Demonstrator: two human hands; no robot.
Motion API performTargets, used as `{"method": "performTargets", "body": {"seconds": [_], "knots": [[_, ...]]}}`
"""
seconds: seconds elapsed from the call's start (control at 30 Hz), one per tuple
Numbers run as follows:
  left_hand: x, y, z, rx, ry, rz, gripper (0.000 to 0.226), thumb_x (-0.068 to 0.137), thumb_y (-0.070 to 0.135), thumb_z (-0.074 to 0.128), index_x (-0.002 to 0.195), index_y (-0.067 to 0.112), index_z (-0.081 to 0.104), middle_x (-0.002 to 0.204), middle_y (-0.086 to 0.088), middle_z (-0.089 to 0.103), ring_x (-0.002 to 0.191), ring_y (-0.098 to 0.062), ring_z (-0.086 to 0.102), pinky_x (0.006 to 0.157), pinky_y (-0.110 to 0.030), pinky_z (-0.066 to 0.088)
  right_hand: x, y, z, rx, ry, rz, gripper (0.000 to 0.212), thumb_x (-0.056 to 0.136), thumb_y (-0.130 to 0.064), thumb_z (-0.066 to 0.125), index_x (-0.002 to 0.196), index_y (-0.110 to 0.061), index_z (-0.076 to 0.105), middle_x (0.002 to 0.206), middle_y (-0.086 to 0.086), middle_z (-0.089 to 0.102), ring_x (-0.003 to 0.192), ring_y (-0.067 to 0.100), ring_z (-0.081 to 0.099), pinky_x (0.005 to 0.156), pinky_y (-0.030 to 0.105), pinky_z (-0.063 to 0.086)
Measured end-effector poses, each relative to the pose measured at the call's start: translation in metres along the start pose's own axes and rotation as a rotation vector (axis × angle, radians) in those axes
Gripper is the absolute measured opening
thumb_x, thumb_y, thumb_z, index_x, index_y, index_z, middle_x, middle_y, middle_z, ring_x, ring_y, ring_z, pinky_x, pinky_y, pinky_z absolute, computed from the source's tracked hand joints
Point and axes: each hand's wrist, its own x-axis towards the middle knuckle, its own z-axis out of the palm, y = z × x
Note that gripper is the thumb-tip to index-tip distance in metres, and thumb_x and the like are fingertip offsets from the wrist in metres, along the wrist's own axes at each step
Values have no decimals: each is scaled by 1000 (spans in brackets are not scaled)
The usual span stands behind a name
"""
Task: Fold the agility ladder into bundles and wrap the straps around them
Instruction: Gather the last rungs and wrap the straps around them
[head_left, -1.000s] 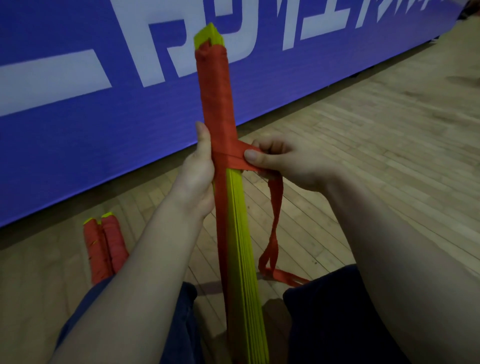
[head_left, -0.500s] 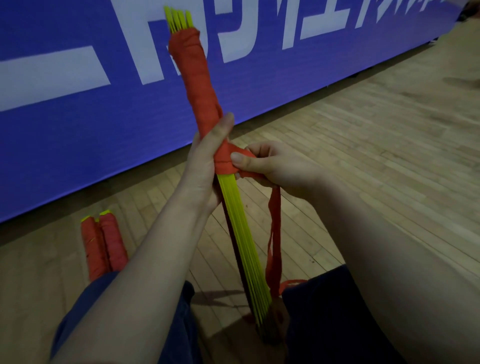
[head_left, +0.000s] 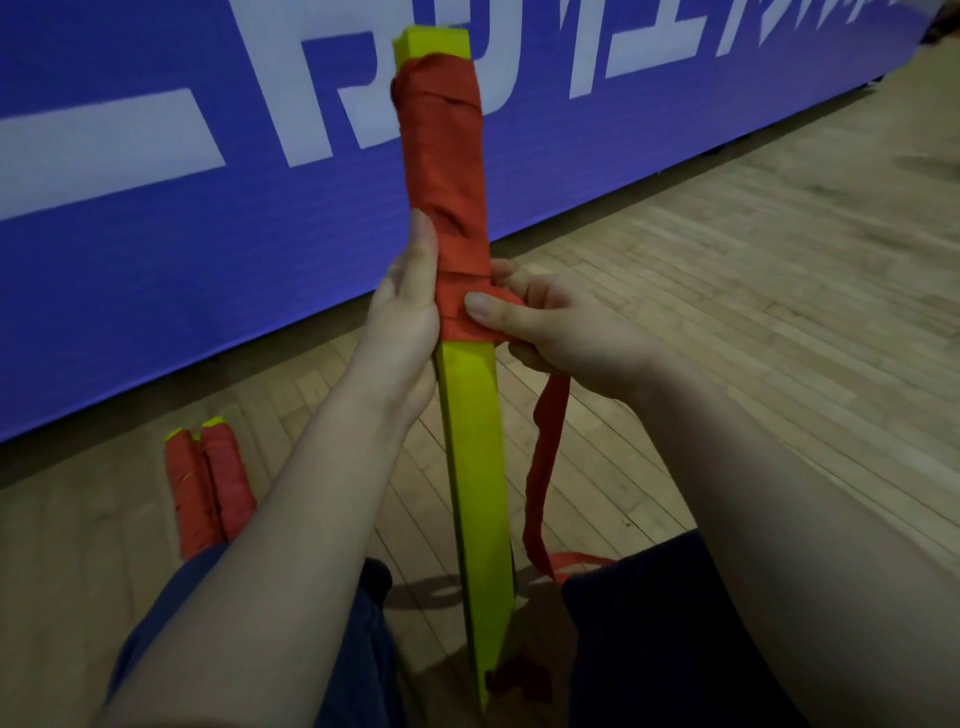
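Turned since before, the stiff yellow bundle (head_left: 475, 467) shows its flat side. Left hand (head_left: 405, 322) grips its middle; right hand (head_left: 550, 322) pinches the floppy red strap (head_left: 543, 457).

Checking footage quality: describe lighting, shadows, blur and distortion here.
Head view: dim, even light, no glare; the bundle casts a soft shadow on the floor between the legs; left hand on it and right hand pinching the strap look sharp; wide-angle enlarges near forearms.

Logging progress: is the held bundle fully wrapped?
Partly: red strap covers the upper bundle; lower yellow half bare, strap tail hanging from right hand.
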Motion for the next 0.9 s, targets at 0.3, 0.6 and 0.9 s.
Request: {"method": "performTargets", "body": {"seconds": [0.3,0.6,0.9], "knots": [[1,-6,-2,113,46,-41,51,95,52,49,118,9,63,108,-11,73,101,-22,71,92,-42,55,14,10,1,-144,263,-68,29,82,-23,75,74,-5,53,83,26,61,84,39,63,92,56,49],[-1,-9,3,112,99,14,59,84,62,45,102,10,66,87,-3,74,88,-18,71,84,-37,56,-2,-10,-11,-291,62,-29,24,89,-22,67,83,-4,55,56,1,51,43,14,47,42,23,40],[-2,-6,3,-69,-66,-163,57,98,56,35,106,5,59,78,-8,66,71,-21,68,59,-35,55,-6,-8,-19,-226,-69,71,29,84,-29,63,88,-1,57,79,8,73,46,16,56,47,26,46]]}}
